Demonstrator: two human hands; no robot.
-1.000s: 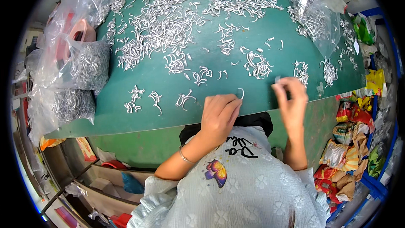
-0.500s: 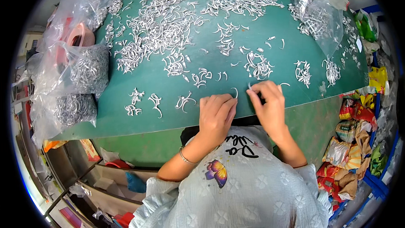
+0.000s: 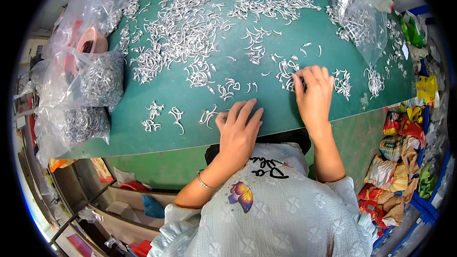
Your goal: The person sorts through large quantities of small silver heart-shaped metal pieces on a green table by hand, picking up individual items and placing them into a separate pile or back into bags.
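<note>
And the left hand point(image 3: 239, 131) is unfolding from its pinch, fingers spreading! The right hand point(image 3: 314, 93) is darting forward, away from it, now covering part of a silvery pile point(image 3: 285, 72)!

I see a pink tub point(image 3: 100, 43) far left, a blue bag point(image 3: 153, 206) near left, and a yellow bag point(image 3: 427, 89) and blue shelf point(image 3: 425, 211) on the right.

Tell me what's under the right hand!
Silver pieces from a pile poke out left of the right hand, and green table shows around it. Whatever lies right beneath the hand is covered, so I can't tell what's there.
</note>
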